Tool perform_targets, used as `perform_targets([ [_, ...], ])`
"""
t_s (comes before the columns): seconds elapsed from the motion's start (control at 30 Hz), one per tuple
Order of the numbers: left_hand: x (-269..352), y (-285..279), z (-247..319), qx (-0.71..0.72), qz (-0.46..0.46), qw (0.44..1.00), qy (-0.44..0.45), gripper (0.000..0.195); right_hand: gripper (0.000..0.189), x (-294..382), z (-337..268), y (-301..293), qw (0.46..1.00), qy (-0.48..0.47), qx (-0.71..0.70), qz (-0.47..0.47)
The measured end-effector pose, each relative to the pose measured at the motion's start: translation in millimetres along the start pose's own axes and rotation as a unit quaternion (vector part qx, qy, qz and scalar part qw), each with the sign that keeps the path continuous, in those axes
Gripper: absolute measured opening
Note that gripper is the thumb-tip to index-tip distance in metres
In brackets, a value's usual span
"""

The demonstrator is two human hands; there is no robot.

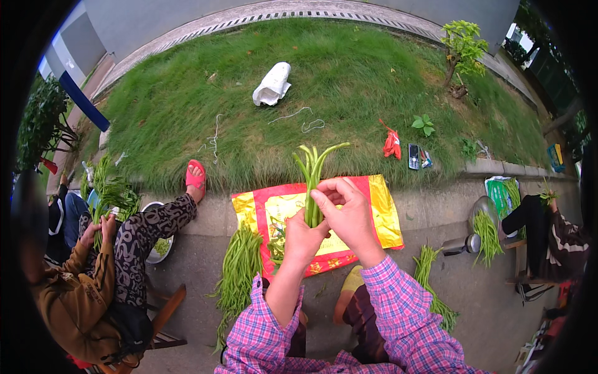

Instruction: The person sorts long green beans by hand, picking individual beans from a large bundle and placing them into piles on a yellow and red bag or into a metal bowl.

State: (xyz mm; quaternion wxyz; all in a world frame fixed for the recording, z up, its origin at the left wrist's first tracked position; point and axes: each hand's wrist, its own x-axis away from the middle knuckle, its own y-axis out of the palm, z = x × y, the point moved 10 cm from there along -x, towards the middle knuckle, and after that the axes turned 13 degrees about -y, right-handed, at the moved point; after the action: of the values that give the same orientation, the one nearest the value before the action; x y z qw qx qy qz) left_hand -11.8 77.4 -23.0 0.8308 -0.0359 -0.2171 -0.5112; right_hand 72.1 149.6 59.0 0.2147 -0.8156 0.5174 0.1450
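Observation:
A small upright bunch of green vegetable stalks (312,175) is gripped low down by my left hand (301,238). Its tops fan out and curve above my fingers. My right hand (348,210) is at the right side of the bunch, thumb touching it and fingers curled; whether it pinches a stalk is not plain. Below both hands a red and yellow printed sack (385,210) lies flat on the ground. A few leafy scraps (276,245) are on its left part. Beside that edge rests a large heap of long green stalks (240,266).
Another stalk bundle (432,285) and a cleaver (460,244) lie on the pavement to the right. A mobile phone (413,156), a red bag (391,144) and a white sack (272,84) are on the grass. A person (88,290) holding leafy stalks sits left; another person (546,233) sits right.

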Motion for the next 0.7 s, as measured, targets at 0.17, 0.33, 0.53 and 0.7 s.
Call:
perform_targets([
  [0.17, 2, -3, 7, 0.095, -0.058, 0.992, -0.054, 0.023, 0.014, 4, 37, -27, 0.975, 0.089, -0.177, 0.103],
  [0.33, -3, -22, 12, 0.123, -0.063, 0.989, -0.055, 0.023, 0.022, 11, 44, -41, 0.914, 0.214, -0.302, 0.169],
  [0.53, 2, -46, 25, 0.155, -0.052, 0.985, -0.054, 0.025, 0.03, -4, 22, -77, 0.979, 0.13, -0.109, 0.109],
  [0.7, 5, -34, 38, 0.227, -0.156, 0.961, -0.023, 0.03, 0.025, 15, 57, -46, 0.961, 0.216, -0.166, 0.045],
])
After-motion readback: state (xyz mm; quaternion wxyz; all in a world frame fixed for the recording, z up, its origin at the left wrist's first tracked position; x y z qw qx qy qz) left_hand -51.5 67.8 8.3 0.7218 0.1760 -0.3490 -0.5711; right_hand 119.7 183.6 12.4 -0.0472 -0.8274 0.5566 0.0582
